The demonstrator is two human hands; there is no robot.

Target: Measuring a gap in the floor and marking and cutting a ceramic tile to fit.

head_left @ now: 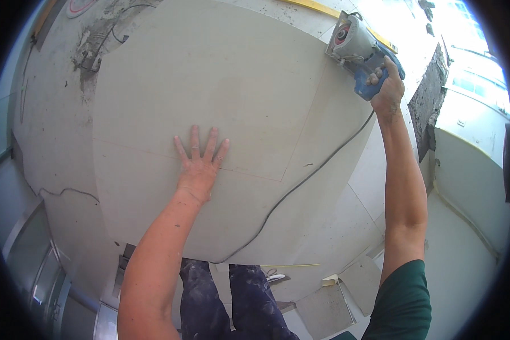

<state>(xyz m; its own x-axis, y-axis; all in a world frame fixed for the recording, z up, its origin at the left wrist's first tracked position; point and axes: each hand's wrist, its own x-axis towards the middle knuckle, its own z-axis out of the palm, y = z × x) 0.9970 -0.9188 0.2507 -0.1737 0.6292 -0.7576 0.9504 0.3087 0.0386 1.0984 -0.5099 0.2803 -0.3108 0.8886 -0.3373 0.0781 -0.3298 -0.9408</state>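
A large pale tile point(209, 85) lies flat in front of me, with thin reddish lines drawn on it that meet in a corner near its right side. My left hand point(198, 170) rests flat on the tile, fingers spread, across one of these lines. At the tile's far right edge, my right hand point(388, 88) is wrapped round the blue handle of a handheld circular saw point(354, 42). The saw's base sits at the far end of the other line. Its blade edge is hidden from view.
A dark power cord point(300, 175) runs from the saw across the tile to its near edge. A yellow bar point(311, 7) lies beyond the far edge. Cut tile pieces point(323, 309) lie near my legs at right. Rough broken concrete point(428, 96) borders the right wall.
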